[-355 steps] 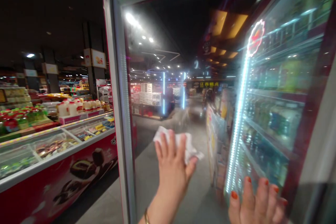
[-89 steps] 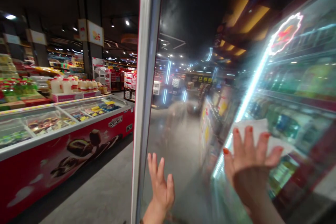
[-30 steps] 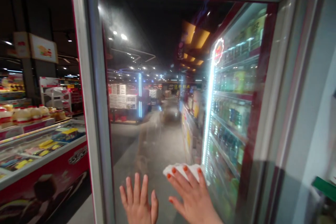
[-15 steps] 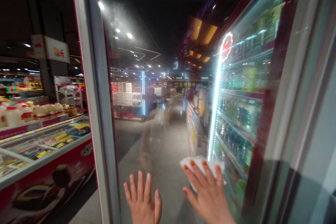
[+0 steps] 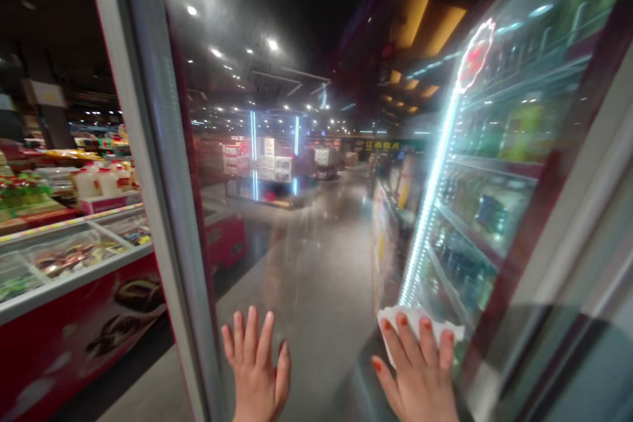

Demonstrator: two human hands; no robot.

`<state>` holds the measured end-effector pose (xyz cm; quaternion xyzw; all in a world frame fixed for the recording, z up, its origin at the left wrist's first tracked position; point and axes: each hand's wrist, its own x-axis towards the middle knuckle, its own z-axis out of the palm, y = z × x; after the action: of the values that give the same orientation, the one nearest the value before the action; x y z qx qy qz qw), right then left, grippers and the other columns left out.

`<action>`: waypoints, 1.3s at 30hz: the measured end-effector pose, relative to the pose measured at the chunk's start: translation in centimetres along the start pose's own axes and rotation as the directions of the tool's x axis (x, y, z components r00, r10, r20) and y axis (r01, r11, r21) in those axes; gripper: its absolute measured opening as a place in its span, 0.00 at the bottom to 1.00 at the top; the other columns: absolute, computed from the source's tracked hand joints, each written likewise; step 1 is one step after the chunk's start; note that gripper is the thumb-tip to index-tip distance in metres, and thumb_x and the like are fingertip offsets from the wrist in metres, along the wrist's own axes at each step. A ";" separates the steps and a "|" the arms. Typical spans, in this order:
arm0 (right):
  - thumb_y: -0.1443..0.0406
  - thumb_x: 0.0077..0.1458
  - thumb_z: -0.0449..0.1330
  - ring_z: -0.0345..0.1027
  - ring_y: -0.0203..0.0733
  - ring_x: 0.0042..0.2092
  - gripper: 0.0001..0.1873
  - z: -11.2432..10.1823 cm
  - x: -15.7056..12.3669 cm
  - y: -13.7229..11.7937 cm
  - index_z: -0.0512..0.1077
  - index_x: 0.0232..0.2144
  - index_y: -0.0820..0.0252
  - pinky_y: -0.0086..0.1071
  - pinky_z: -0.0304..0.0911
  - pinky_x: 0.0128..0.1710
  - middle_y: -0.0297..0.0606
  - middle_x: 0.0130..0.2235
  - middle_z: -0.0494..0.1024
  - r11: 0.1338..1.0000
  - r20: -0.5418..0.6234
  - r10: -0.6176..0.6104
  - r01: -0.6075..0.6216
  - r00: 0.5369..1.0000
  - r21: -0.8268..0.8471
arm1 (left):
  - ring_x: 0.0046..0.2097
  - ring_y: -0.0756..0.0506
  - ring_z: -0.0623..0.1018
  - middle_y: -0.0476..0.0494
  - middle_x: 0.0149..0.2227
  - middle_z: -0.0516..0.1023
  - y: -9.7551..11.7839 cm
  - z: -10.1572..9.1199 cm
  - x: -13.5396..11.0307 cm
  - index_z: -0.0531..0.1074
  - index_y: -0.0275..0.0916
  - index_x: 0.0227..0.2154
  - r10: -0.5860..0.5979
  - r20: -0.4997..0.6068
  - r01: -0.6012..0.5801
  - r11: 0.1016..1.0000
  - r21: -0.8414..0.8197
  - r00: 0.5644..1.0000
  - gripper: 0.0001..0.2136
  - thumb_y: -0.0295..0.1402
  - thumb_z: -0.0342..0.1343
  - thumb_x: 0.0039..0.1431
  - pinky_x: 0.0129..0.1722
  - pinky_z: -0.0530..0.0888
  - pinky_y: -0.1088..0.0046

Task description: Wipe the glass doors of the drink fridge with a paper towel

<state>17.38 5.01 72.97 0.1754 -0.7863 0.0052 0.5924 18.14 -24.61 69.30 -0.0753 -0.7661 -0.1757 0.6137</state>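
Observation:
My left hand point(image 5: 254, 366) lies flat with spread fingers on a glass door point(image 5: 301, 145), holding nothing. My right hand point(image 5: 415, 372), with red-painted nails, presses a crumpled white tissue point(image 5: 420, 323) against the lower right of the same pane. Part of the tissue is hidden under my fingers. The door's silver-grey frame point(image 5: 153, 178) runs up the left side of the glass, close to my left hand. A lit strip and rows of bottled drinks point(image 5: 484, 211) show in the glass above my right hand.
A red-fronted chest freezer point(image 5: 74, 283) with a glass top stands at the left, with white jugs point(image 5: 99, 181) behind it. Beyond the door, a grey aisle runs past shelves and displays. A wide pale door frame point(image 5: 554, 231) fills the right edge.
My right hand has slid rightward along the glass with the tissue. The view has turned, shifting the door frame left and tilting it. My left hand stays flat on the pane.

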 end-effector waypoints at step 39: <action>0.53 0.73 0.46 0.29 0.62 0.81 0.40 -2.7 4.5 -3.7 0.42 0.80 0.58 0.65 0.29 0.79 0.37 0.81 0.40 0.965 -0.140 -0.044 0.078 0.989 0.249 | 0.79 0.36 0.58 0.53 0.77 0.59 3.8 -6.7 -3.0 0.63 0.55 0.72 0.315 -0.115 -0.234 0.862 0.450 0.942 0.38 0.30 0.60 0.58 0.79 0.49 0.48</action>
<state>19.88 0.88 77.28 0.2733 -0.7319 0.0991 0.6163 26.18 -23.22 68.25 -0.0301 -0.7069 0.0811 0.7020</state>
